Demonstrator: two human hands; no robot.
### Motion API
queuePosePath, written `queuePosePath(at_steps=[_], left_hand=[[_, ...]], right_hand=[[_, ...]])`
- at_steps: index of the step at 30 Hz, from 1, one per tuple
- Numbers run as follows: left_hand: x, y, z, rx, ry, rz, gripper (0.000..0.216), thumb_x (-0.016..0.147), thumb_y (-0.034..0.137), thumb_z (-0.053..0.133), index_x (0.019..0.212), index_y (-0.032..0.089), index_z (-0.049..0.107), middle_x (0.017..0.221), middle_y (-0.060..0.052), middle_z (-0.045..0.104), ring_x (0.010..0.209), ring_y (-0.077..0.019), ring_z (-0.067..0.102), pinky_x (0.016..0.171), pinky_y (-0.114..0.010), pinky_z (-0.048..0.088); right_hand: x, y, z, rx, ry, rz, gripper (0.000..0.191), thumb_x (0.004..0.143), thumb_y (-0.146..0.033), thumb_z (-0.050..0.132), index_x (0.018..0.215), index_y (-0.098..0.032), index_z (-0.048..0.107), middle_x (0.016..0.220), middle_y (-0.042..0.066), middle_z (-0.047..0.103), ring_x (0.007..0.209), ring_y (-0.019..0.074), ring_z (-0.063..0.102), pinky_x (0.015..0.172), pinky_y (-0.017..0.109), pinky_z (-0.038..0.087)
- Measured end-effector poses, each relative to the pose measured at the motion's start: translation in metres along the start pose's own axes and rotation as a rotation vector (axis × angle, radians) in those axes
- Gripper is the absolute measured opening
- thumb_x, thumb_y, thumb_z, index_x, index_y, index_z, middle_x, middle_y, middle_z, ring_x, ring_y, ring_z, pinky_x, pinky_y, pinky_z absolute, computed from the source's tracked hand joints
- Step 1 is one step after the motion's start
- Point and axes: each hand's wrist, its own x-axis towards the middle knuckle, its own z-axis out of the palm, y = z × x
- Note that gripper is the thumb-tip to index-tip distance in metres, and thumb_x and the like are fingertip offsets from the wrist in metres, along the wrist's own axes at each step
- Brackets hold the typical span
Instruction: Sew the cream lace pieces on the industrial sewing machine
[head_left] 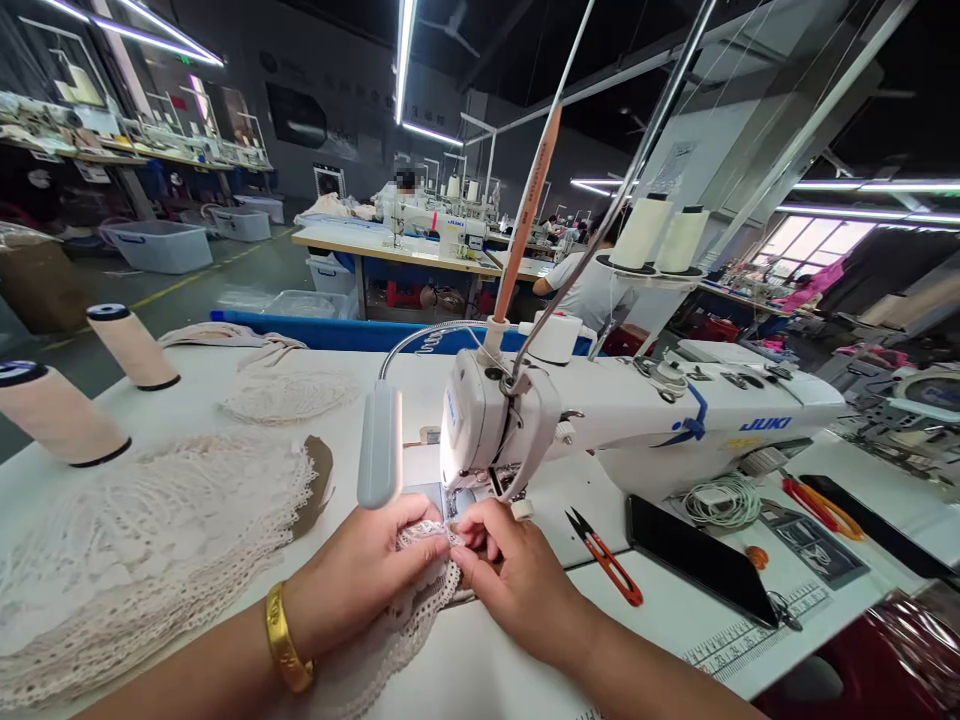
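A small piece of cream lace [427,590] lies on the table in front of the needle of a white JUKI sewing machine [637,415]. My left hand [360,575], with a gold bangle at the wrist, has its fingers closed on the lace from the left. My right hand [517,580] pinches the same lace from the right, just below the presser foot [480,495]. The fingertips of both hands meet at the lace's upper edge.
A pile of lace pieces [127,540] lies at left, with two thread cones [52,415] behind it. Red thread snips [607,560], a black phone [701,560], orange scissors [821,505] and a coiled cord [724,500] lie at right. A lamp [379,445] hangs beside the needle. People work at tables behind.
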Motion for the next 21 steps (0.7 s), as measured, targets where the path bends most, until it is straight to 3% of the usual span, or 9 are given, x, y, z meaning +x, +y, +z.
queuePosePath(at_steps=[8,18,21], left_hand=[[0.0006,-0.0014,0.002,-0.054,-0.023,0.01,0.042,0.096,0.058,0.053,0.078,0.022,0.065,0.08,0.002,0.062,0.079,-0.0198,0.057,0.071,-0.028,0.042],[0.0011,-0.0004,0.0039,-0.048,-0.014,0.045,0.039,0.097,0.056,0.053,0.087,0.024,0.073,0.088,0.0,0.073,0.086,-0.0225,0.065,0.077,-0.03,0.047],[0.0005,0.0033,0.0046,-0.083,-0.02,0.085,0.033,0.098,0.053,0.056,0.103,0.026,0.074,0.104,-0.001,0.076,0.1,-0.0241,0.068,0.09,-0.031,0.051]], right_hand=[[0.0001,-0.0046,-0.0009,0.074,0.006,0.053,0.016,0.099,-0.032,0.058,0.108,-0.022,0.065,0.083,0.001,0.063,0.077,0.0189,0.06,0.07,0.03,0.046],[0.0032,-0.0023,0.0028,0.003,0.064,-0.117,0.011,0.1,-0.025,0.052,0.091,-0.024,0.057,0.071,-0.004,0.058,0.066,0.0154,0.056,0.066,0.028,0.039],[0.0041,-0.0018,0.0038,-0.018,0.085,-0.151,0.011,0.099,-0.023,0.051,0.089,-0.024,0.055,0.07,-0.005,0.057,0.064,0.0148,0.055,0.065,0.028,0.038]])
